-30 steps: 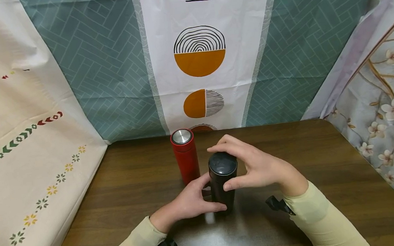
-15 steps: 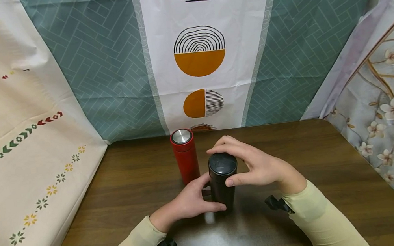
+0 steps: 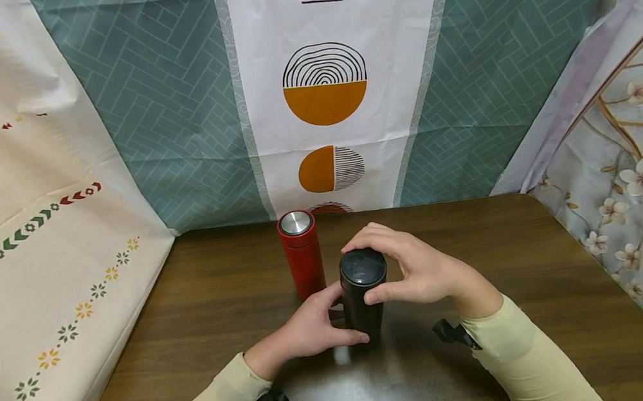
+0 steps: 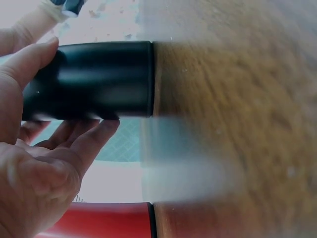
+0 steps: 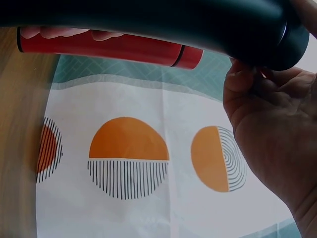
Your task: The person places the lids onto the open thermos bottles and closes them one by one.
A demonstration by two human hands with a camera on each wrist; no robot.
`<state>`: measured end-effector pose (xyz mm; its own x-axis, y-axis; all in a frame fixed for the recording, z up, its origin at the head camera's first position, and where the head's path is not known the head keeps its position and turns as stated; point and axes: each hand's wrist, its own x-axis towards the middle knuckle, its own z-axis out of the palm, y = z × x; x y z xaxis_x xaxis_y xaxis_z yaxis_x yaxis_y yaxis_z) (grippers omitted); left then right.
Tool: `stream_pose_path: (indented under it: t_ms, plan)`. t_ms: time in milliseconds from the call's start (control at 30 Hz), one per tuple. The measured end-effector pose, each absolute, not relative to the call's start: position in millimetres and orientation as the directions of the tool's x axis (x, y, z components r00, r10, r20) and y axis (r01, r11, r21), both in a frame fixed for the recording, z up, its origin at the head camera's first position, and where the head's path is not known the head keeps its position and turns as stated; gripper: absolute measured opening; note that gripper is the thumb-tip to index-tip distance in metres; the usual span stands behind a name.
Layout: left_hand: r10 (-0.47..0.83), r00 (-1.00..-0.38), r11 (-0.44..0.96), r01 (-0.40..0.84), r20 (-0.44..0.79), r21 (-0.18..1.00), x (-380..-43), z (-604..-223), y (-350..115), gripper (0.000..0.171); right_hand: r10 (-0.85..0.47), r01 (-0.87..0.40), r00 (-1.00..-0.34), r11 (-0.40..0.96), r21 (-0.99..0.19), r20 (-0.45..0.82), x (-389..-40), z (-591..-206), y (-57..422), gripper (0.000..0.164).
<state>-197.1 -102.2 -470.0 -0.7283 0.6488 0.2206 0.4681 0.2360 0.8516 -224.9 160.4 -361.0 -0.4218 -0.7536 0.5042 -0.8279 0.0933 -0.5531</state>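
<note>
A black thermos bottle [image 3: 363,309] stands upright on the wooden table, its dark lid [image 3: 363,266] on top. My left hand [image 3: 313,327] holds the lower body from the left, thumb in front and fingers behind. Around the lid curls my right hand [image 3: 421,269], its thumb at the near side and its fingers at the far side. In the left wrist view the base of the black thermos [image 4: 114,79] meets the tabletop. The right wrist view has the right fingers [image 5: 240,79] against the lid end.
A red thermos bottle [image 3: 305,263] with a silver-topped lid stands just behind and left of the black one. Patterned cloths [image 3: 185,110] hang behind the table [image 3: 217,268] and on both sides of it.
My right thumb slid slightly right along the lid's edge, then came back left, and the right fingers shifted a little. The left hand and both bottles have stayed in place.
</note>
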Motion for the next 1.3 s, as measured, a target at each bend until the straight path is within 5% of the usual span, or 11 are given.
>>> stream_pose_path:
  t_ms: [1300]
  plan:
    - [0.497,-0.837,0.280,0.403,0.228,0.871,-190.0,-469.6,-94.8,0.073,-0.593,-0.826,-0.559,0.336,-0.452,0.580,-210.6,-362.8,145.5,0.059]
